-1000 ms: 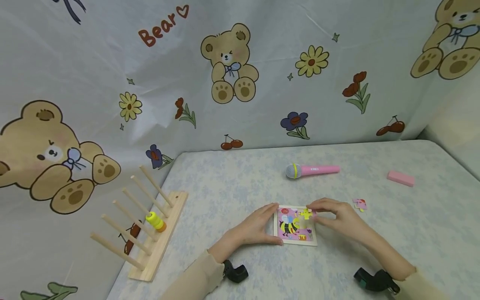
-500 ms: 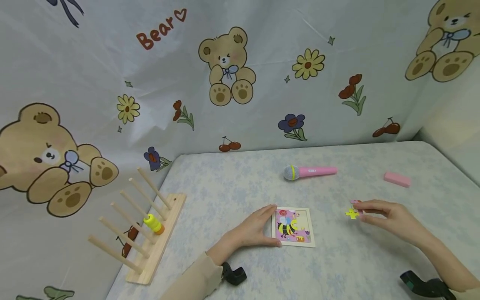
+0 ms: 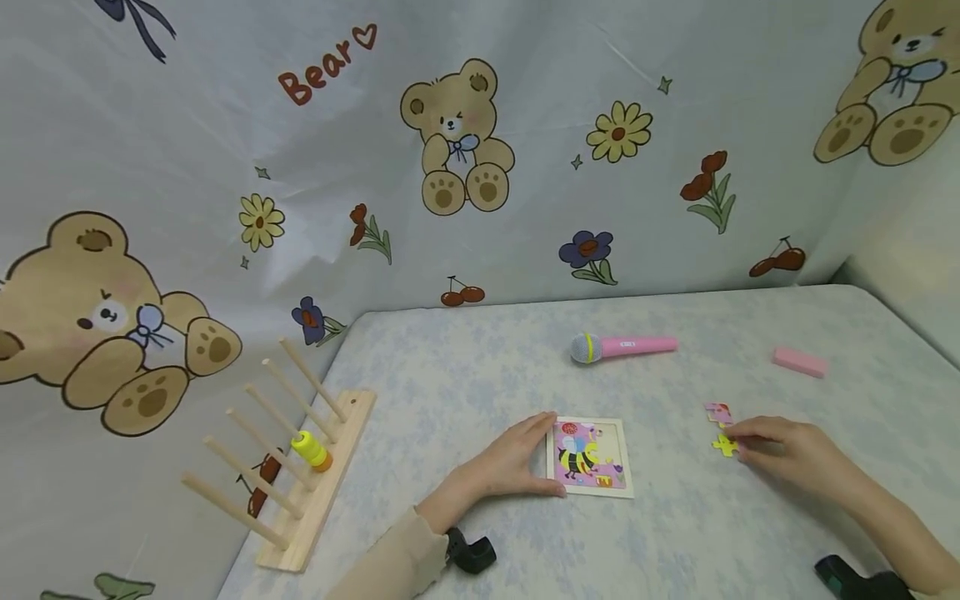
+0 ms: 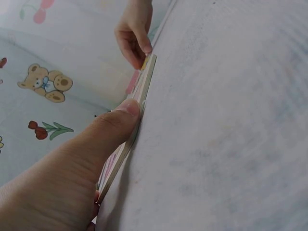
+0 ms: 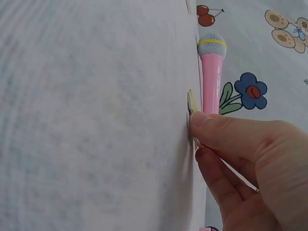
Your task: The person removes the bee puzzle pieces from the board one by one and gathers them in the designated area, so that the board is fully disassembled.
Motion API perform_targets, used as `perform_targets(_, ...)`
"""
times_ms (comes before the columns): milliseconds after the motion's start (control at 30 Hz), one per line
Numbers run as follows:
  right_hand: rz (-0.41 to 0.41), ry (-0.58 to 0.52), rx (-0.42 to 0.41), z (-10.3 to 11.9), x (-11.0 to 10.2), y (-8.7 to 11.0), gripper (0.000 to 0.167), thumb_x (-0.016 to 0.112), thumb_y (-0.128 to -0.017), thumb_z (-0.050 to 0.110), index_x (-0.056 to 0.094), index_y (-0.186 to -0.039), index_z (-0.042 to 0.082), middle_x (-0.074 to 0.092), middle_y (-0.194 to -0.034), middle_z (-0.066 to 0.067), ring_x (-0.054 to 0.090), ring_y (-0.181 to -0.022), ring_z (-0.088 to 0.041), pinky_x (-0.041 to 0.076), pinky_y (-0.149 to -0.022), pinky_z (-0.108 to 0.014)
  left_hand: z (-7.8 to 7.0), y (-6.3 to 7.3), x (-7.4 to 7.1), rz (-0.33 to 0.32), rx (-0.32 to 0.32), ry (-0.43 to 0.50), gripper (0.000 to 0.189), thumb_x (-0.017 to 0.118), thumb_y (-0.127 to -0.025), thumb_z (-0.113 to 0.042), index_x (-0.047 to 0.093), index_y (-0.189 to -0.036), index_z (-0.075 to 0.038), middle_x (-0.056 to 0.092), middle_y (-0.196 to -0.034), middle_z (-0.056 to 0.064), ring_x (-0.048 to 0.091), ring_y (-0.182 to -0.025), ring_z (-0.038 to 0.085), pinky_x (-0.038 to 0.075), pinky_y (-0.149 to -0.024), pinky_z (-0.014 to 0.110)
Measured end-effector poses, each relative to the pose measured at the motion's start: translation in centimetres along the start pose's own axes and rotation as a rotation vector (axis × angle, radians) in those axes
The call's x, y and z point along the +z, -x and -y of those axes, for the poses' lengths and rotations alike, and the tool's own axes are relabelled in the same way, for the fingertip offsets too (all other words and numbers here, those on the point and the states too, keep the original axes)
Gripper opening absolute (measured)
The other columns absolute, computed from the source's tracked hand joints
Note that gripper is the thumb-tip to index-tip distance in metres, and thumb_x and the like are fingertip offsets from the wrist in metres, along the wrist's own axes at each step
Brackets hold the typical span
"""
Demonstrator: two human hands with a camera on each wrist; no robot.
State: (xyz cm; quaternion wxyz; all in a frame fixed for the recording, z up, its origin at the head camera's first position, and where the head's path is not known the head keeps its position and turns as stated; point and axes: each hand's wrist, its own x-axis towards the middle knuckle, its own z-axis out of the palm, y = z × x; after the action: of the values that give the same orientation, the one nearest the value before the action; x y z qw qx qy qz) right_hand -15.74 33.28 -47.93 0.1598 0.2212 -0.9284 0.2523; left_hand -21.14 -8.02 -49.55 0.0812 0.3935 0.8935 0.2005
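My left hand grips the left side of a small white-framed bee jigsaw puzzle on the table. In the left wrist view the thumb lies along the edge of the puzzle frame. Bare backing shows at the puzzle's upper right, beside the pink pieces and the striped bee. Farther right, my right hand pinches a yellow puzzle piece between thumb and fingers, close over the table. Just behind it lies a pink puzzle piece. In the right wrist view the yellow piece appears edge-on, partly hidden by the thumb.
Behind the puzzle lies a pink toy microphone. A pink block is at the back right. On the left stands a wooden peg rack with yellow and orange beads on one peg. A bear-print cloth hangs behind the table.
My right hand has carried the yellow piece from the puzzle's upper right corner rightward, then slightly toward me, beside the pink piece. The left hand stays at the puzzle frame.
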Motion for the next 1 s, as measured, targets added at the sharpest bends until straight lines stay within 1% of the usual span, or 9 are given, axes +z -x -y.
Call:
perform_targets(100,0.003,-0.025,-0.012,0.2,0.1,-0.2,0.033,0.083,-0.069,0.010,0.072,-0.100,0.015,0.069,-0.096,0.005,0.059,-0.088,0.005,0.039,-0.073,-0.002,0.1,0.1,-0.1,0.001,-0.008,-0.003,0.105,0.065,-0.076,-0.064,0.018,-0.151,-0.008,0.021,-0.154,0.004,0.020,-0.139,0.017,0.023,-0.110,0.033)
perform_targets(267,0.086,-0.115,0.124,0.6,-1.0,-1.0,0.032,0.078,-0.078,0.016,0.070,-0.106,0.007,0.068,-0.101,-0.007,0.059,-0.085,0.005,0.045,-0.067,-0.007,0.5,-0.2,-0.1,-0.007,0.011,-0.013,0.105,0.065,-0.077,-0.064,0.017,-0.151,-0.008,0.020,-0.154,0.004,0.019,-0.139,0.016,0.022,-0.111,0.032)
perform_targets(400,0.082,-0.159,0.228,2.6,-1.7,-2.0,0.041,0.075,-0.083,0.023,0.064,-0.117,0.004,0.064,-0.111,-0.016,0.055,-0.090,0.012,0.048,-0.065,-0.012,0.5,-0.3,0.0,-0.008,0.017,-0.011,0.105,0.066,-0.076,-0.063,0.017,-0.151,-0.008,0.020,-0.154,0.004,0.019,-0.139,0.016,0.021,-0.111,0.031)
perform_targets(467,0.065,-0.211,0.245,4.2,-1.5,-2.6,0.044,0.073,-0.085,0.024,0.060,-0.121,0.004,0.062,-0.116,-0.017,0.052,-0.093,0.014,0.049,-0.065,-0.014,0.4,-0.3,0.1,-0.004,0.015,-0.007,0.105,0.066,-0.076,-0.063,0.018,-0.151,-0.008,0.020,-0.154,0.005,0.018,-0.140,0.016,0.021,-0.111,0.031)
perform_targets(533,0.055,-0.271,0.229,5.8,-1.0,-3.3,0.044,0.072,-0.085,0.022,0.058,-0.123,0.004,0.061,-0.118,-0.017,0.054,-0.096,0.010,0.050,-0.068,-0.015,0.4,-0.2,0.1,-0.003,0.016,-0.006,0.105,0.067,-0.076,-0.063,0.018,-0.151,-0.008,0.020,-0.154,0.005,0.018,-0.140,0.016,0.021,-0.111,0.032)
perform_targets(600,0.057,-0.337,0.192,7.4,-0.1,-3.9,0.043,0.072,-0.085,0.020,0.058,-0.123,0.004,0.060,-0.119,-0.015,0.058,-0.100,0.000,0.051,-0.073,-0.017,0.4,-0.2,0.1,-0.006,0.016,-0.004,0.105,0.067,-0.076,-0.062,0.018,-0.151,-0.008,0.020,-0.154,0.005,0.018,-0.140,0.016,0.022,-0.111,0.032)
perform_targets(767,0.131,-0.453,0.115,10.3,2.7,-5.1,0.043,0.073,-0.085,0.020,0.059,-0.121,0.003,0.060,-0.119,-0.010,0.060,-0.103,-0.020,0.051,-0.084,-0.026,0.4,-0.2,0.1,0.000,0.015,0.002,0.105,0.067,-0.076,-0.063,0.017,-0.151,-0.008,0.020,-0.155,0.005,0.017,-0.140,0.016,0.021,-0.111,0.032)
perform_targets(900,0.179,-0.453,0.042,11.2,4.9,-5.6,0.042,0.074,-0.083,0.020,0.061,-0.118,0.001,0.062,-0.114,-0.009,0.061,-0.100,-0.023,0.052,-0.083,-0.032,0.4,-0.2,-0.1,-0.001,0.014,0.003,0.105,0.066,-0.077,-0.063,0.017,-0.151,-0.007,0.020,-0.155,0.006,0.017,-0.140,0.016,0.021,-0.111,0.032)
perform_targets(1000,0.201,-0.408,0.001,11.3,5.9,-5.6,0.040,0.075,-0.082,0.017,0.062,-0.116,0.002,0.063,-0.111,-0.008,0.061,-0.097,-0.023,0.052,-0.083,-0.033,0.3,-0.1,-0.3,-0.005,0.012,0.005,0.105,0.066,-0.077,-0.063,0.018,-0.151,-0.007,0.021,-0.154,0.006,0.018,-0.140,0.016,0.021,-0.111,0.032)
